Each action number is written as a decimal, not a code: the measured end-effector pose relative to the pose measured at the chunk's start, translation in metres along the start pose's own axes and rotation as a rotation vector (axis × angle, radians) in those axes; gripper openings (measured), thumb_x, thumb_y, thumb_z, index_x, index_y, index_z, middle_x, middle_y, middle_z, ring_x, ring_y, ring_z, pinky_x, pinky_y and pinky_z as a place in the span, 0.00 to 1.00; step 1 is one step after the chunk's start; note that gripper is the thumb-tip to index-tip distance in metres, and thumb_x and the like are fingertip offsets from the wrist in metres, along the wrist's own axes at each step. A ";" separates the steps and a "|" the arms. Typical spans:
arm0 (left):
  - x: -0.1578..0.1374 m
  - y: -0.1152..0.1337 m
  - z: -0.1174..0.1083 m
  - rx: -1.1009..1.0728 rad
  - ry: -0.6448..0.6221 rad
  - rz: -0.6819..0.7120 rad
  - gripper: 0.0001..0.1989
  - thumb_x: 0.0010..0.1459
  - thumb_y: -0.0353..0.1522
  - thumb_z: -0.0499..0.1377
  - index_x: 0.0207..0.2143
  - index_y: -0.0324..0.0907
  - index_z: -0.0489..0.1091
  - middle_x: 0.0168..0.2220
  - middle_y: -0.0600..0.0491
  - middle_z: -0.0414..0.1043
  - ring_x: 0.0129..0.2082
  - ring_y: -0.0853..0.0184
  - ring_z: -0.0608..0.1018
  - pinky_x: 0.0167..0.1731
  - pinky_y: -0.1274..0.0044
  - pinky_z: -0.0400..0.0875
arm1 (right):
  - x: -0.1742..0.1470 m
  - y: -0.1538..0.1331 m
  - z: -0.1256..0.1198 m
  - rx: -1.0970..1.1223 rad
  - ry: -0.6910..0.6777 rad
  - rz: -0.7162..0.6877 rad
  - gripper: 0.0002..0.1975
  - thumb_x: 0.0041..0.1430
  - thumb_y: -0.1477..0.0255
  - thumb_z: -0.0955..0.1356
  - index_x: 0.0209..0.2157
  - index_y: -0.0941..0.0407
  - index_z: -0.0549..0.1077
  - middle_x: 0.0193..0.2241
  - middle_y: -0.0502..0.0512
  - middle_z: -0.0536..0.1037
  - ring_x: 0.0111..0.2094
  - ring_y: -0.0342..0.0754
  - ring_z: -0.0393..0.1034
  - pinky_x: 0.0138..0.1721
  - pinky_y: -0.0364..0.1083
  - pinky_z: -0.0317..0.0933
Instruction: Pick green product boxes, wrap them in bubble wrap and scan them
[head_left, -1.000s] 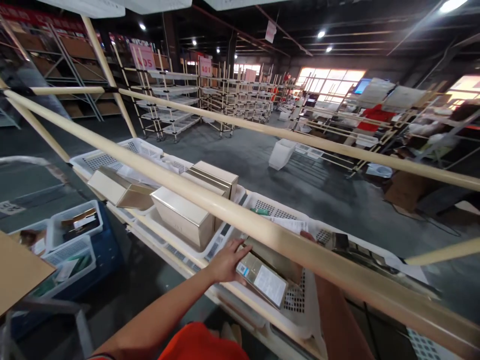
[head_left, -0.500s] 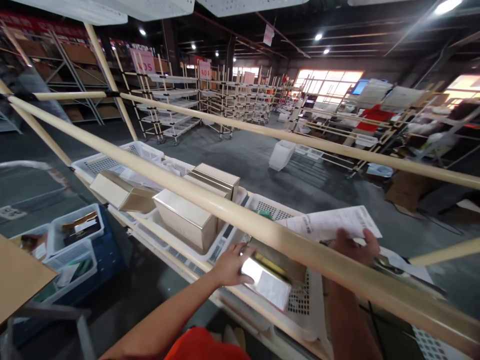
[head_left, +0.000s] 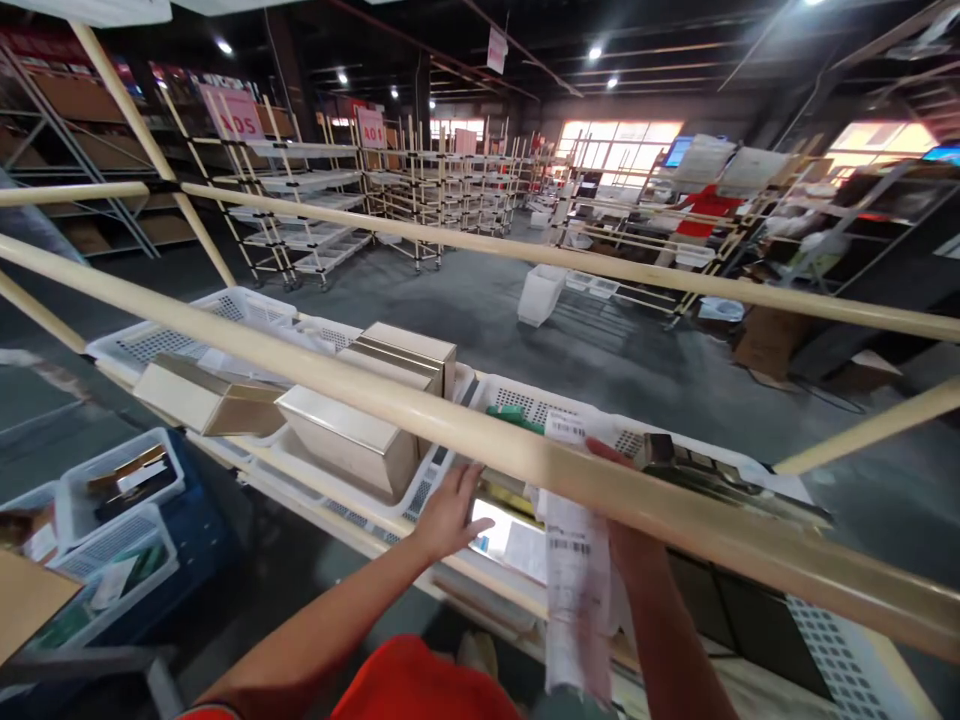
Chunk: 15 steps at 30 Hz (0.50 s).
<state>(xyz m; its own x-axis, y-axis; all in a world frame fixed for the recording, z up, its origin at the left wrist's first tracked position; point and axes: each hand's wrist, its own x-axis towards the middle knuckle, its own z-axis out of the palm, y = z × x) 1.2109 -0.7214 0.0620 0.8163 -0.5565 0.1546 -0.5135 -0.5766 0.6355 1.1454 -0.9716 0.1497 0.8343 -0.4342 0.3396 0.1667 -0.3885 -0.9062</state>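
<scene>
My left hand (head_left: 448,515) is spread with the thumb out, beside a shiny-faced box (head_left: 517,545) that carries a white label and lies in a white perforated basket (head_left: 495,385). Its thumb overlaps the box's edge; whether it presses on it I cannot tell. A long paper sheet printed with barcodes (head_left: 574,590) hangs down in front of that box, held by my right hand (head_left: 611,460). A pale pole (head_left: 480,435) crosses in front of this hand and hides most of its fingers. Green packets (head_left: 514,415) lie at the basket's back.
Gold-coloured boxes (head_left: 345,435) fill the basket to the left. Dark boxes (head_left: 690,465) lie to the right. A blue crate (head_left: 202,510) with small white baskets stands low at left. Rack poles (head_left: 285,213) run across the view. A person in red (head_left: 709,210) stands far off.
The paper sheet has swung from lying out to the right to hanging down over the box. My right hand has moved left with it. My left hand's fingers have loosened at the box.
</scene>
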 end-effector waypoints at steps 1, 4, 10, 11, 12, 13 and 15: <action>-0.001 0.002 -0.002 -0.037 0.067 0.008 0.34 0.58 0.43 0.60 0.63 0.38 0.60 0.58 0.35 0.65 0.59 0.47 0.67 0.57 0.56 0.65 | -0.006 -0.005 0.003 -0.025 0.002 -0.014 0.32 0.54 0.53 0.69 0.58 0.51 0.68 0.53 0.59 0.76 0.51 0.59 0.73 0.52 0.56 0.68; -0.002 0.019 -0.016 -0.249 0.260 0.025 0.26 0.64 0.44 0.51 0.59 0.39 0.65 0.56 0.38 0.67 0.59 0.51 0.67 0.60 0.56 0.62 | -0.018 -0.018 0.013 -0.154 0.033 -0.078 0.38 0.55 0.55 0.69 0.65 0.50 0.58 0.64 0.58 0.64 0.62 0.59 0.61 0.64 0.60 0.54; 0.005 0.085 -0.052 -0.916 0.085 -0.060 0.27 0.58 0.54 0.56 0.39 0.40 0.78 0.35 0.47 0.78 0.38 0.59 0.77 0.43 0.69 0.73 | -0.025 -0.042 0.034 -0.101 -0.014 -0.015 0.40 0.53 0.56 0.70 0.65 0.51 0.57 0.65 0.58 0.62 0.64 0.59 0.58 0.64 0.61 0.54; 0.005 0.093 -0.054 -1.002 0.022 -0.081 0.27 0.54 0.55 0.60 0.36 0.39 0.78 0.31 0.49 0.77 0.33 0.62 0.77 0.37 0.72 0.73 | -0.025 -0.047 0.038 -0.054 0.009 0.018 0.41 0.52 0.55 0.70 0.64 0.52 0.57 0.64 0.60 0.64 0.62 0.60 0.61 0.62 0.60 0.57; 0.006 0.099 -0.055 -1.070 -0.013 -0.101 0.27 0.50 0.54 0.63 0.33 0.38 0.78 0.27 0.51 0.76 0.29 0.65 0.75 0.31 0.75 0.71 | -0.024 -0.053 0.040 -0.001 0.037 0.056 0.43 0.50 0.55 0.71 0.65 0.53 0.56 0.62 0.61 0.67 0.60 0.60 0.64 0.60 0.59 0.61; 0.006 0.102 -0.055 -1.119 -0.014 -0.120 0.26 0.48 0.54 0.65 0.31 0.38 0.78 0.25 0.52 0.75 0.26 0.67 0.73 0.28 0.77 0.68 | -0.023 -0.059 0.042 0.047 0.071 0.095 0.46 0.47 0.54 0.72 0.65 0.55 0.55 0.59 0.62 0.70 0.57 0.61 0.67 0.57 0.58 0.64; 0.007 0.105 -0.056 -1.172 0.049 -0.155 0.24 0.47 0.51 0.67 0.27 0.37 0.77 0.21 0.54 0.72 0.22 0.70 0.70 0.24 0.79 0.64 | -0.022 -0.068 0.045 0.080 0.134 0.157 0.49 0.44 0.53 0.73 0.64 0.56 0.56 0.54 0.63 0.74 0.53 0.61 0.69 0.53 0.58 0.66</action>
<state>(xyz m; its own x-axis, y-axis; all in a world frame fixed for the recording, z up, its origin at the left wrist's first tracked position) 1.1773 -0.7525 0.1717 0.8709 -0.4908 0.0271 0.1272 0.2782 0.9521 1.1389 -0.8992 0.1921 0.7773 -0.5902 0.2180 0.0857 -0.2439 -0.9660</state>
